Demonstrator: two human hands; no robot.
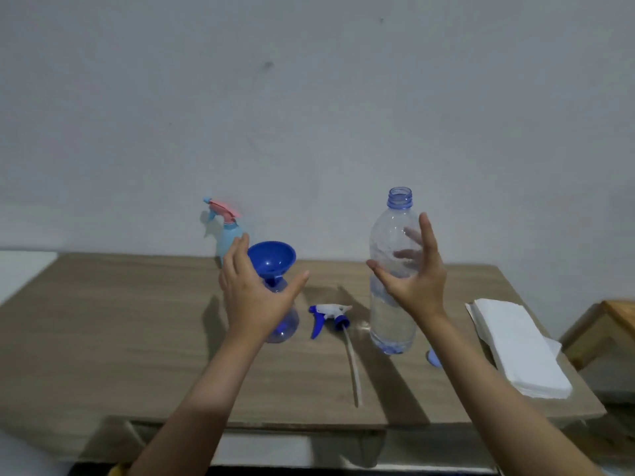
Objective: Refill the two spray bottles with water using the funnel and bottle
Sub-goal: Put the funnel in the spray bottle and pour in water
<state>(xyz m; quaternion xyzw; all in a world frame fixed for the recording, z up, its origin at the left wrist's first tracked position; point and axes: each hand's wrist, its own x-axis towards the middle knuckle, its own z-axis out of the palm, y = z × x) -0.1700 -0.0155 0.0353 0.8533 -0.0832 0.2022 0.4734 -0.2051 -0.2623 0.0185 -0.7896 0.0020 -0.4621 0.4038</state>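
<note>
Two bare hands reach over a wooden table point(137, 338) toward a spray bottle with a funnel in it and an uncapped water bottle.

The left hand point(256, 297) is spread wide, fingers straight and thumb out, in front of a clear blue spray bottle point(285, 324) standing near the table's middle; it grips nothing, and whether it touches the bottle cannot be told. A blue funnel point(273, 257) sits upright in that bottle's neck. The right hand point(417, 276) is also open, fingers reaching round a tall clear water bottle point(391, 304) that stands upright, partly filled; contact is unclear. Between the two bottles lies a blue-and-white trigger sprayer point(330, 314) with its tube pointing toward the person. A light blue spray bottle with a pink trigger point(225, 228) stands by the wall. A blue cap point(433, 358) lies just right of the water bottle, and a stack of white napkins point(519, 345) farther right.
</note>
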